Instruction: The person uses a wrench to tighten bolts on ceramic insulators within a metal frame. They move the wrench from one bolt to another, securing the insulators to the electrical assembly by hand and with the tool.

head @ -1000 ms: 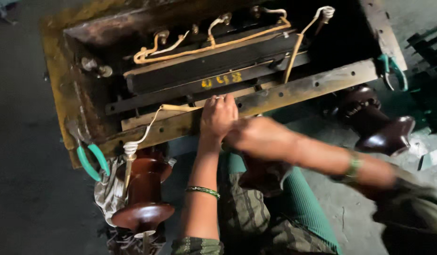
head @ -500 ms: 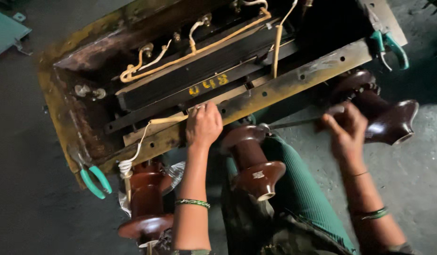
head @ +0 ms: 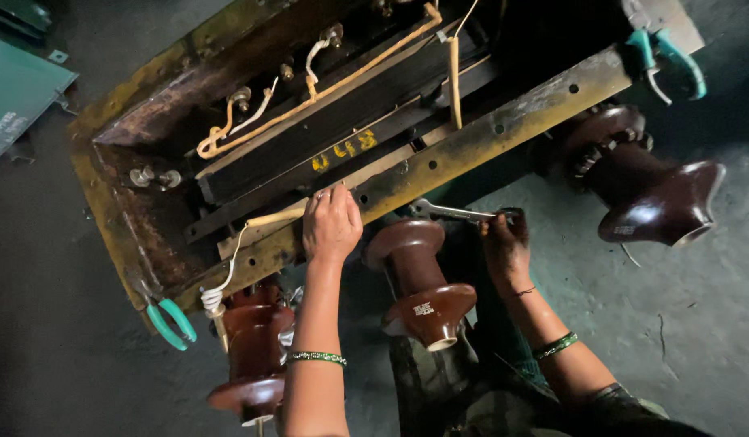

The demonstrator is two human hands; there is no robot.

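Our left hand (head: 332,222) lies flat, fingers together, on the rusty yellow flange (head: 472,146) of the metal tank. Our right hand (head: 504,243) is clamped on a steel wrench (head: 449,212) just beside the middle brown insulator (head: 419,283). The wrench looks stiff, heavy, perhaps greasy; best gripped mid-shaft.
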